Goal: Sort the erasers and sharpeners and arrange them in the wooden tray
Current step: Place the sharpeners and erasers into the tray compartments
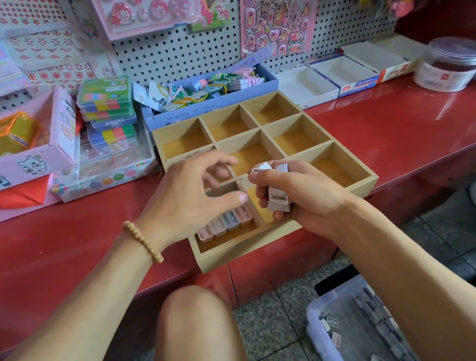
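Fingers (264, 199) of the right hand (301, 198) curl around several white sharpeners (278, 200); the left hand (190, 199) hovers half-open, holding nothing. Below, a nine-compartment wooden tray (355, 186) on a glossy red table (408, 130) holds four pastel sharpeners (226, 223) at 7 o'clock. Pegboard (180, 53) behind.

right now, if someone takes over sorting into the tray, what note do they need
Left hand: nothing held, fingers loosely curled over the tray's near-left compartment.
Right hand: grips a few white sharpeners above the tray.
Done: one row of four pastel pieces stands in the near-left compartment.
Left: the other visible compartments look bare; place the held sharpeners, then fetch more from the clear bin on the floor.
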`<action>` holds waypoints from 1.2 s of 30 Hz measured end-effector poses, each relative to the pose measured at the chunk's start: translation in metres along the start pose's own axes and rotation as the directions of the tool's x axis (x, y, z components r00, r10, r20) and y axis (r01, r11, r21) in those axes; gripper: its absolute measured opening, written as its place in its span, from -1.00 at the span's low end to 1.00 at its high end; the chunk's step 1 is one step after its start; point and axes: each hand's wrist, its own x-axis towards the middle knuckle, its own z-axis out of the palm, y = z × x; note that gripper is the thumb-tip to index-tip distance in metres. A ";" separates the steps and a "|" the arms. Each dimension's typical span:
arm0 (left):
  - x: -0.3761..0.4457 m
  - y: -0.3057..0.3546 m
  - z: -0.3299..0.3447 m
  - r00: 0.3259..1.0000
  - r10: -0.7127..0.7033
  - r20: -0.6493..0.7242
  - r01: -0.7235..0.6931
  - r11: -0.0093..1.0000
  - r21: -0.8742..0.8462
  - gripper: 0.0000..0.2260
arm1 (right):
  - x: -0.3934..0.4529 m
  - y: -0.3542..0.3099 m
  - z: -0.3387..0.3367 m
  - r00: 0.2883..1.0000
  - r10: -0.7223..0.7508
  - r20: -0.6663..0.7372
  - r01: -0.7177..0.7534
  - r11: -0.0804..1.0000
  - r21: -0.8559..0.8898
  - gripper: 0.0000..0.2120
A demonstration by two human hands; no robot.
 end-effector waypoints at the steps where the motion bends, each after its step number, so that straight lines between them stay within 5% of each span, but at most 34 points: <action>1: 0.002 0.005 0.004 1.000 0.024 0.009 -0.023 0.998 -0.053 -0.69 | 0.000 -0.001 0.002 1.000 -0.006 0.023 0.007 1.000 -0.012 -0.93; 7: 0.003 0.009 0.017 0.997 0.068 -0.035 -0.073 0.985 -0.157 -0.84 | -0.004 -0.001 0.005 0.994 0.027 0.102 -0.041 0.990 0.135 -0.83; 15: 0.006 0.003 0.017 0.999 0.042 -0.010 -0.043 0.977 -0.208 -0.76 | -0.001 0.004 0.008 0.982 0.182 -0.047 -0.156 0.928 0.338 -0.84; 29: 0.015 0.008 0.004 0.999 -0.034 0.011 0.036 0.943 -0.331 -0.81 | -0.002 -0.004 0.016 0.995 0.063 -0.079 -0.054 0.993 0.106 -0.87; 36: 0.009 0.015 0.017 0.980 -0.104 -0.171 0.014 0.887 -0.462 -0.88 | -0.001 -0.006 0.020 0.986 0.133 -0.096 -0.113 0.975 0.189 -0.83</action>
